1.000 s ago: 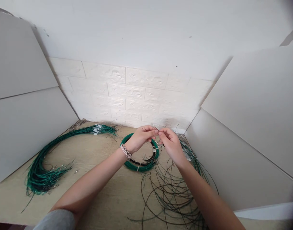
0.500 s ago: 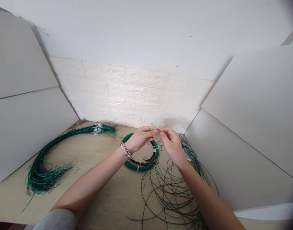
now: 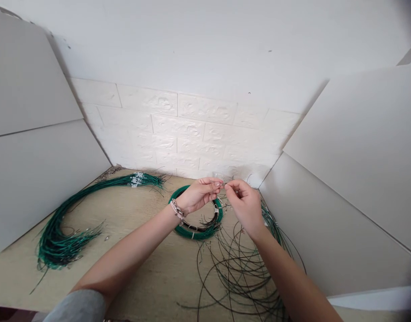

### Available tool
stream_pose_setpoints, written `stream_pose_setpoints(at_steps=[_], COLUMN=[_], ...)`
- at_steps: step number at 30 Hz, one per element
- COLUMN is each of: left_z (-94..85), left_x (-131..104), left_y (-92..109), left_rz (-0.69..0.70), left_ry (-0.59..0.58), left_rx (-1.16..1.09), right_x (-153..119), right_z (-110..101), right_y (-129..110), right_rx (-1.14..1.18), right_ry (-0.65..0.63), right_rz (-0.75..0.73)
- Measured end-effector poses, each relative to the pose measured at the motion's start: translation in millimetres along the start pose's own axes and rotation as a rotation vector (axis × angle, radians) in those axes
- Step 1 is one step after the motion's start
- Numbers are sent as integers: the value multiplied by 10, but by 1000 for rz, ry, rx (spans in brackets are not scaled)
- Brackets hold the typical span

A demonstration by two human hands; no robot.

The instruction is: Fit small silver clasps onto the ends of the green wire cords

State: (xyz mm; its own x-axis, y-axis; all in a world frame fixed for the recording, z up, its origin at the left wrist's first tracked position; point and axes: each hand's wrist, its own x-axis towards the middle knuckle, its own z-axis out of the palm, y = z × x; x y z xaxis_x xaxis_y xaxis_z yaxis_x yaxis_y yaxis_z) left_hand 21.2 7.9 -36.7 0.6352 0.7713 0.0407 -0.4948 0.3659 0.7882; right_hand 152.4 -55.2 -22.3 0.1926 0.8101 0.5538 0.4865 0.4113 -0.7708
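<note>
My left hand [image 3: 203, 195], with a bracelet at the wrist, pinches something thin and small at its fingertips above the green coil [image 3: 178, 230]. Close beside it on the right, my right hand [image 3: 245, 203] is also closed in a pinch, and what it holds is too small to name. A narrow gap separates the two sets of fingertips. White ties hold the round coil, which has dark wire along its inner side. Loose dark wires [image 3: 241, 273] spread in loops below my right hand, partly behind the forearm.
A curved bundle of green wires [image 3: 57, 223] with white pieces [image 3: 137, 179] near one end lies on the left of the table [image 3: 151, 277]. More green wires [image 3: 272, 223] lie at the right. Grey panels [image 3: 40, 174] and a white brick-patterned wall [image 3: 192, 129] enclose the back and sides.
My right hand has shifted slightly right, and its fingertips now sit a little farther from those of my left hand. My left hand is nearly where it was.
</note>
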Motion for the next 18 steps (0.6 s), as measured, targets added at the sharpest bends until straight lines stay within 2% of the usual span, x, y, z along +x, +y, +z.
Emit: stream_pose_setpoints(at_steps=[7, 18], left_z=[-31, 49], left_x=[12, -17], left_y=[-10, 42], left_rz=[14, 71], left_ry=[-18, -9], left_rx=[58, 166], right_x=[-11, -34], right_z=[-5, -9], right_y=[-18, -25], right_rx=[-130, -239], right_ry=[9, 25], right_rz=[-69, -174])
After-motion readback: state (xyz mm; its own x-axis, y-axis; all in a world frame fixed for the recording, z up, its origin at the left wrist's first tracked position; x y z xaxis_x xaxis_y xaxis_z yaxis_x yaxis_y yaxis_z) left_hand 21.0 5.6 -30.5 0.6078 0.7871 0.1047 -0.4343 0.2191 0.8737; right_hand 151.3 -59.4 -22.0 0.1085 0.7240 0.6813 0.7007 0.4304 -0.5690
